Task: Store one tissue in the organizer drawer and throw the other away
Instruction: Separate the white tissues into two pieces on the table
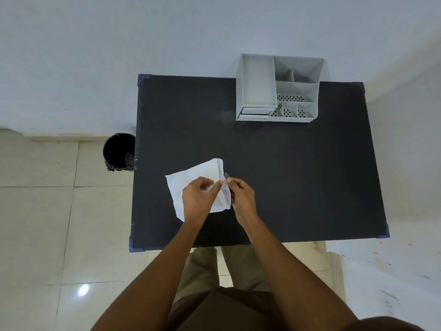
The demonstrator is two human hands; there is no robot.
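Note:
A white tissue (191, 177) lies partly spread on the black table (298, 175), near its front left. My left hand (198, 199) rests on it and pinches its right edge. My right hand (241, 194) pinches the same raised edge from the right side. I cannot tell whether this is one tissue or two layered ones. The grey organizer (276, 89) stands at the table's far edge, and its small drawer (254, 111) at the lower left front looks shut. A black bin (119, 151) stands on the floor left of the table.
White wall runs behind the table and organizer. Tiled floor lies to the left, with the bin close against the table's left edge. The table corners carry blue caps. My legs are below the near edge.

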